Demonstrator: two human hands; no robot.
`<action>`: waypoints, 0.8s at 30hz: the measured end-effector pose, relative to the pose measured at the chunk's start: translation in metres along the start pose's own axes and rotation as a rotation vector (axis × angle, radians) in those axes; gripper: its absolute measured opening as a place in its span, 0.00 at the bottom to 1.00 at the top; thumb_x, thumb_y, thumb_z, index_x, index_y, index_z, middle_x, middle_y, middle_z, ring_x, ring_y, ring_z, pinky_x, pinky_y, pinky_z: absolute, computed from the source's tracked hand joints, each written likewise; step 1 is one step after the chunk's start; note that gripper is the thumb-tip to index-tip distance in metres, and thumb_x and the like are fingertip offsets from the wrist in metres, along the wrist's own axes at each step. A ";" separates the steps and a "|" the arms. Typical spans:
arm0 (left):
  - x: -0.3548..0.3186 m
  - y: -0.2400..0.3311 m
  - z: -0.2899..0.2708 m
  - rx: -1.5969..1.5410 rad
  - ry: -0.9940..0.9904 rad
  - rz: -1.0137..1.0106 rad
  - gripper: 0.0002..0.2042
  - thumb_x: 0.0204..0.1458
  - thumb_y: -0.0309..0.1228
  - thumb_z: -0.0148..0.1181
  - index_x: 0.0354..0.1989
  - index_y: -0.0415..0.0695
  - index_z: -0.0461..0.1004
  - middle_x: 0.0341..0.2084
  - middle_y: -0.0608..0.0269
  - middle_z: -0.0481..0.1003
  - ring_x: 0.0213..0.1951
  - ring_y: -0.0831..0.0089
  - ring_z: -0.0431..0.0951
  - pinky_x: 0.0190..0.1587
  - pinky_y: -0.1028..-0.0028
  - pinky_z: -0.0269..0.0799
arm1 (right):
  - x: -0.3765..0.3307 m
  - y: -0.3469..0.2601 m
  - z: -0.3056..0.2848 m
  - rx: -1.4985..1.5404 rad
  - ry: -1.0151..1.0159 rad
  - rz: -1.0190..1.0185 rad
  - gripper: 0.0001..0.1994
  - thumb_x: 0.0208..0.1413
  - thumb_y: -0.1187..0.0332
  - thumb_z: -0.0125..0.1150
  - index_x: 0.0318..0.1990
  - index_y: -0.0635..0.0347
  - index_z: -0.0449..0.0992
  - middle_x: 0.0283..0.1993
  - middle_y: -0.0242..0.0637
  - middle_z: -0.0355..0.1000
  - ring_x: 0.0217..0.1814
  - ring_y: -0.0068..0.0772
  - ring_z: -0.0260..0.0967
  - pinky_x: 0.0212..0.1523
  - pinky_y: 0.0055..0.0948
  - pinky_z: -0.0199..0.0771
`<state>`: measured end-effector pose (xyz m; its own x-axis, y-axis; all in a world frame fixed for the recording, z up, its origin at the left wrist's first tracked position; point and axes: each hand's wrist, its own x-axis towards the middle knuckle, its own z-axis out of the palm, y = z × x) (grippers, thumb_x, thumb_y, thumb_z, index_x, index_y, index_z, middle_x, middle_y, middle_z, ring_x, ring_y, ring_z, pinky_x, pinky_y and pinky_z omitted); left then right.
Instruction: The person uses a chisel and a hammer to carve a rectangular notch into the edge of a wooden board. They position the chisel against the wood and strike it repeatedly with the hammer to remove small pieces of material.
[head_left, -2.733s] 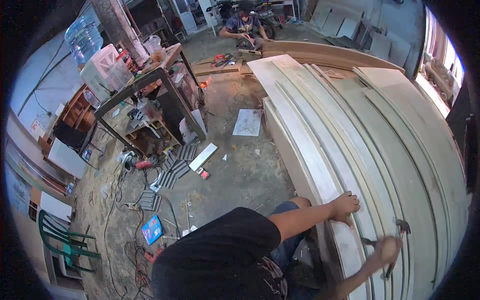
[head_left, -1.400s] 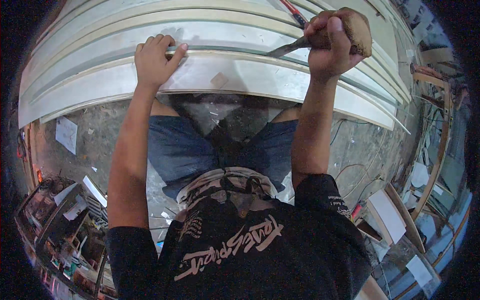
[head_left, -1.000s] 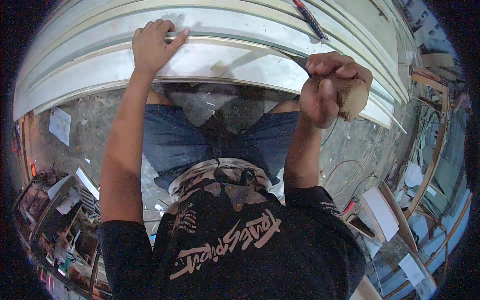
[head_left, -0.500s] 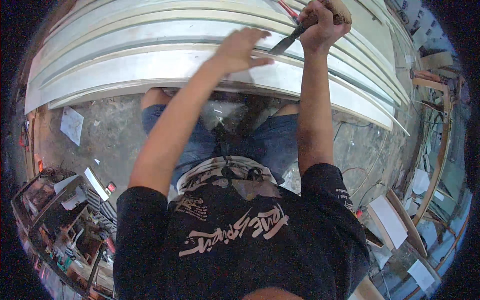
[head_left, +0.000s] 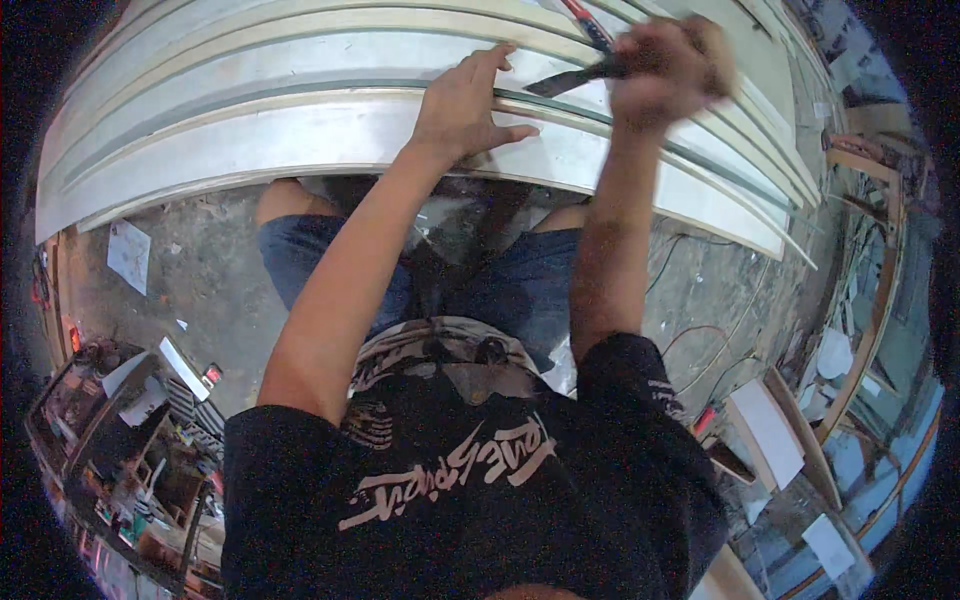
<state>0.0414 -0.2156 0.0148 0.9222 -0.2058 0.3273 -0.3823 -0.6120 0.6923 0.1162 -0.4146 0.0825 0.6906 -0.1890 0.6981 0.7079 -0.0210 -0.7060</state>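
My left hand (head_left: 455, 112) rests on the long white boards (head_left: 250, 150), fingers stretched out and thumb apart. It holds nothing. A narrow grey strip (head_left: 360, 88) runs lengthwise between boards, passing under that hand. To the right, my right hand (head_left: 655, 75) is closed around a tool with a dark flat blade (head_left: 565, 80); motion smears the hand. The blade points left toward my left hand, its tip close to the strip; whether they touch I cannot tell. The tool's wooden handle is mostly hidden in the blurred grip. Beyond it lies a red and dark tool (head_left: 588, 22).
More long pale strips and boards lie side by side across the far area. My knees are under the near board edge. A cluttered rack (head_left: 110, 440) stands at left, a wooden frame (head_left: 870, 300) at right. Paper scraps (head_left: 128, 256) and cables (head_left: 700, 340) lie on the floor.
My left hand has come down a little to the left and settled flat on the boards. My right hand has moved right and down, its blade swinging lower and flatter.
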 end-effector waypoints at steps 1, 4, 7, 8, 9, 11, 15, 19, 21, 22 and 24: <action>-0.001 -0.007 0.005 -0.049 0.094 0.107 0.48 0.29 0.49 0.80 0.62 0.48 0.63 0.46 0.59 0.73 0.39 0.58 0.77 0.44 0.59 0.75 | 0.013 -0.059 0.024 -0.012 0.094 -0.032 0.10 0.56 0.65 0.52 0.38 0.63 0.72 0.25 0.42 0.71 0.20 0.35 0.70 0.19 0.29 0.71; 0.003 0.002 0.006 -0.013 0.072 0.094 0.48 0.29 0.50 0.80 0.62 0.48 0.63 0.45 0.60 0.74 0.39 0.58 0.77 0.44 0.60 0.75 | 0.019 -0.110 -0.002 0.560 -0.181 0.153 0.12 0.55 0.74 0.56 0.47 0.63 0.69 0.33 0.48 0.71 0.30 0.40 0.71 0.31 0.39 0.75; 0.002 -0.003 0.005 -0.005 0.078 0.092 0.47 0.30 0.50 0.79 0.62 0.49 0.64 0.45 0.61 0.73 0.40 0.59 0.77 0.44 0.60 0.75 | 0.009 -0.115 -0.002 0.532 -0.243 0.194 0.13 0.54 0.69 0.52 0.47 0.64 0.69 0.33 0.49 0.70 0.32 0.43 0.68 0.34 0.43 0.69; 0.002 -0.003 0.006 -0.010 0.072 0.079 0.47 0.30 0.50 0.79 0.62 0.49 0.64 0.45 0.61 0.73 0.40 0.59 0.77 0.44 0.60 0.75 | 0.005 -0.111 -0.001 0.521 -0.250 0.206 0.15 0.53 0.65 0.49 0.47 0.63 0.70 0.33 0.48 0.69 0.32 0.42 0.65 0.35 0.42 0.65; 0.002 -0.004 0.007 0.007 0.080 0.098 0.47 0.30 0.50 0.79 0.62 0.49 0.64 0.45 0.62 0.73 0.40 0.59 0.77 0.44 0.59 0.75 | 0.002 -0.103 -0.001 0.520 -0.251 0.220 0.15 0.53 0.65 0.49 0.47 0.63 0.70 0.33 0.48 0.69 0.32 0.42 0.65 0.35 0.42 0.65; 0.006 -0.004 0.007 0.020 0.079 0.107 0.46 0.30 0.50 0.79 0.62 0.49 0.64 0.44 0.62 0.73 0.41 0.59 0.78 0.44 0.59 0.75 | -0.001 -0.088 0.001 0.501 -0.297 0.191 0.17 0.53 0.65 0.49 0.48 0.64 0.69 0.34 0.50 0.69 0.32 0.43 0.66 0.35 0.42 0.65; 0.010 -0.008 0.012 0.019 0.087 0.082 0.45 0.30 0.50 0.78 0.61 0.51 0.64 0.43 0.63 0.73 0.41 0.58 0.78 0.44 0.59 0.74 | 0.003 -0.070 0.004 0.504 -0.388 0.159 0.17 0.56 0.69 0.48 0.50 0.67 0.68 0.36 0.55 0.70 0.34 0.46 0.68 0.37 0.46 0.69; 0.009 -0.005 0.012 0.032 0.053 0.066 0.44 0.31 0.49 0.78 0.60 0.52 0.64 0.41 0.63 0.74 0.42 0.58 0.78 0.44 0.60 0.74 | 0.011 -0.045 0.006 0.413 -0.498 0.098 0.16 0.56 0.71 0.49 0.51 0.68 0.68 0.37 0.56 0.71 0.35 0.47 0.70 0.37 0.46 0.72; 0.011 -0.010 0.016 0.019 0.087 0.093 0.43 0.31 0.50 0.77 0.60 0.52 0.65 0.41 0.63 0.74 0.42 0.58 0.78 0.44 0.60 0.75 | 0.000 -0.058 0.013 0.416 -0.350 0.152 0.15 0.56 0.70 0.50 0.50 0.67 0.69 0.36 0.54 0.71 0.34 0.46 0.69 0.35 0.44 0.71; 0.010 -0.012 0.020 0.004 0.112 0.117 0.43 0.32 0.50 0.77 0.60 0.51 0.65 0.40 0.63 0.74 0.41 0.58 0.78 0.44 0.60 0.75 | -0.004 -0.066 0.015 0.420 -0.275 0.182 0.15 0.55 0.69 0.50 0.49 0.66 0.69 0.35 0.54 0.71 0.33 0.45 0.68 0.34 0.44 0.70; 0.008 -0.015 0.020 0.027 0.141 0.114 0.42 0.33 0.50 0.76 0.59 0.50 0.65 0.40 0.63 0.74 0.41 0.58 0.78 0.44 0.60 0.75 | 0.009 -0.086 0.013 0.438 -0.396 0.226 0.17 0.55 0.65 0.50 0.49 0.64 0.68 0.36 0.52 0.70 0.35 0.45 0.67 0.36 0.43 0.66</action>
<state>0.0556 -0.2228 -0.0059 0.8551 -0.1667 0.4909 -0.4803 -0.6113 0.6290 0.0634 -0.4019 0.1504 0.7732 0.2381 0.5878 0.4750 0.3966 -0.7855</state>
